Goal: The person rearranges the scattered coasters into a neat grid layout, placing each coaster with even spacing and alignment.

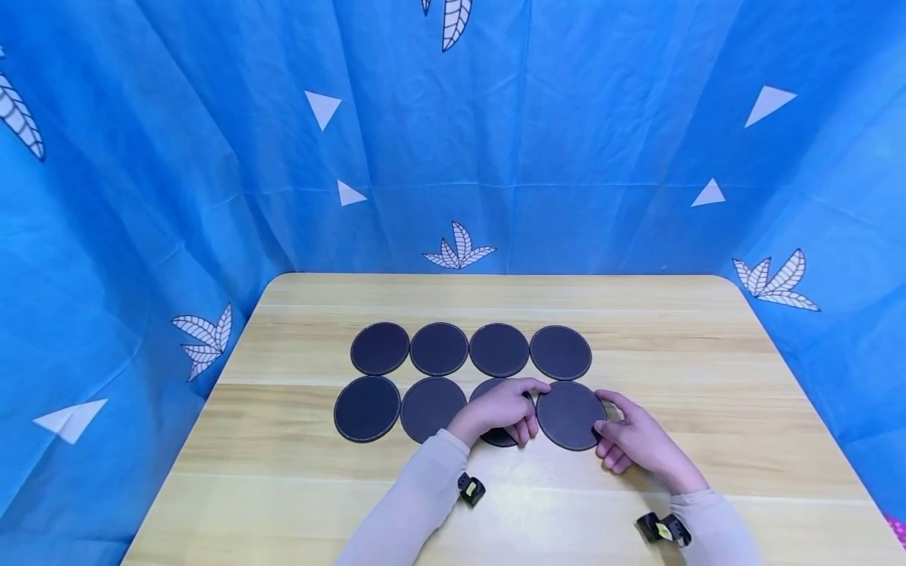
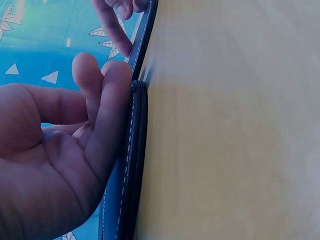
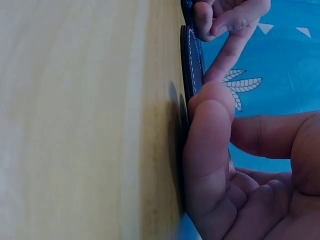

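Note:
Several round dark coasters with pale edge stitching lie in two rows on the table. At the front row's right end is one coaster [image 1: 569, 417] with a hand on each side. My left hand [image 1: 501, 409] reaches over its neighbour [image 1: 488, 436], partly covering it, and its extended index finger touches the end coaster's upper left rim. The left hand's other fingers bend inward. My right hand [image 1: 637, 440] holds the same coaster at its right edge, thumb at the rim and index finger along the upper right. In the right wrist view, this coaster [image 3: 192, 65] shows edge-on, beyond the fingers.
The back row's coasters, including the rightmost one [image 1: 561, 352], sit close behind the front row. A blue patterned curtain [image 1: 439, 141] hangs behind and beside the light wooden table [image 1: 283, 503].

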`<state>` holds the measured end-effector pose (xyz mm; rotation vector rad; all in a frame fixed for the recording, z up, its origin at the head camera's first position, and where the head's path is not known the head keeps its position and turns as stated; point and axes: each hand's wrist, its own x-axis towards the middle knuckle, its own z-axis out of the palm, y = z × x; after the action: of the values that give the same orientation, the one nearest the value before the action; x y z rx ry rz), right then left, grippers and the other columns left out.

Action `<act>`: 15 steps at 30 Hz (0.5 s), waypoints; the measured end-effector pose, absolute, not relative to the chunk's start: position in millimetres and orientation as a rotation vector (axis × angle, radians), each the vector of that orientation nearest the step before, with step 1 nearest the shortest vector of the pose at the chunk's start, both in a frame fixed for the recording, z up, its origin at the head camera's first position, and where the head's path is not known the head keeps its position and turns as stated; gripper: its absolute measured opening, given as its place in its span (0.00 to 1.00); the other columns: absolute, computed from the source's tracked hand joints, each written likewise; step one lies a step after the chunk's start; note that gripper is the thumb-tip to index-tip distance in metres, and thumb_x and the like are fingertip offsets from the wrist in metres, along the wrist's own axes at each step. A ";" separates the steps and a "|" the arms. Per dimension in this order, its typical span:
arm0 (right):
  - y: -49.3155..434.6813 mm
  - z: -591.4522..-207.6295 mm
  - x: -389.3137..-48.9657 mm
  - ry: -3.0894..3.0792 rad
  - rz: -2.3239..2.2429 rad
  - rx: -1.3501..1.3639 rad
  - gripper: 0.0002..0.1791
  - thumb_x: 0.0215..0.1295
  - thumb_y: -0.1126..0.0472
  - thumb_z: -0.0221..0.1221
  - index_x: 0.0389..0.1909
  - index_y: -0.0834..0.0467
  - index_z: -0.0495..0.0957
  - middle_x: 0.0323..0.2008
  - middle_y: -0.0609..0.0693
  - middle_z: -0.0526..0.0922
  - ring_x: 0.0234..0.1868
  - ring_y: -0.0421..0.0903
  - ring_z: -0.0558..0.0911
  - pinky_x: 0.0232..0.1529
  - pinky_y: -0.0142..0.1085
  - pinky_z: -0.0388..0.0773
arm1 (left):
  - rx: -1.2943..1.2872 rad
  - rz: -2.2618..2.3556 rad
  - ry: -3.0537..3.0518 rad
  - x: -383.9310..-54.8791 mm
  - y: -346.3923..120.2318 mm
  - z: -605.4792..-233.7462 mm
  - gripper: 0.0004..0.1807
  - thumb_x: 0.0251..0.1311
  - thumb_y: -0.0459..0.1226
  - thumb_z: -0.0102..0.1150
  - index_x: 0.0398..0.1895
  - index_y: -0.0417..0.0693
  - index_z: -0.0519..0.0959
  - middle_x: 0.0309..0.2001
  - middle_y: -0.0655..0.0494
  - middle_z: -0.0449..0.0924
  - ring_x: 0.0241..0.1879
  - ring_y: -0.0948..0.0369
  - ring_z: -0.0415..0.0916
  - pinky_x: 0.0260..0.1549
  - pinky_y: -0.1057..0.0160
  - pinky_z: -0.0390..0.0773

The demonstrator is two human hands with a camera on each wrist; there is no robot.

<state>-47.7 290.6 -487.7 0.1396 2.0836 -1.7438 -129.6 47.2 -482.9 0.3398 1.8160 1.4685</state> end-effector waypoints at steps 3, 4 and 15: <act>290.3 -488.5 -48.2 2.076 -1.750 0.129 0.38 0.75 0.67 0.52 0.78 0.67 0.43 0.22 0.60 0.81 0.18 0.49 0.80 0.19 0.45 0.82 | 0.335 1.471 1.821 -129.5 46.6 -482.3 0.29 0.63 0.22 0.40 0.67 0.41 0.73 0.19 0.43 0.78 0.12 0.58 0.73 0.17 0.57 0.82; 290.2 -488.8 -48.3 2.076 -1.751 0.129 0.38 0.75 0.67 0.52 0.78 0.66 0.43 0.22 0.60 0.81 0.18 0.49 0.80 0.19 0.45 0.82 | 0.335 1.471 1.822 -129.4 46.6 -482.0 0.28 0.63 0.22 0.40 0.66 0.41 0.73 0.19 0.43 0.78 0.12 0.58 0.73 0.17 0.57 0.82; 289.7 -486.9 -47.3 2.100 -1.731 0.124 0.38 0.75 0.66 0.52 0.77 0.67 0.44 0.22 0.60 0.81 0.18 0.50 0.80 0.19 0.46 0.82 | 0.344 1.417 1.863 -131.6 51.5 -486.0 0.27 0.64 0.23 0.43 0.66 0.45 0.73 0.18 0.44 0.78 0.12 0.57 0.74 0.15 0.57 0.82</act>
<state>-47.3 289.7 -486.9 0.1235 2.1003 -1.7314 -131.6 51.5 -486.0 0.3443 1.8631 1.4171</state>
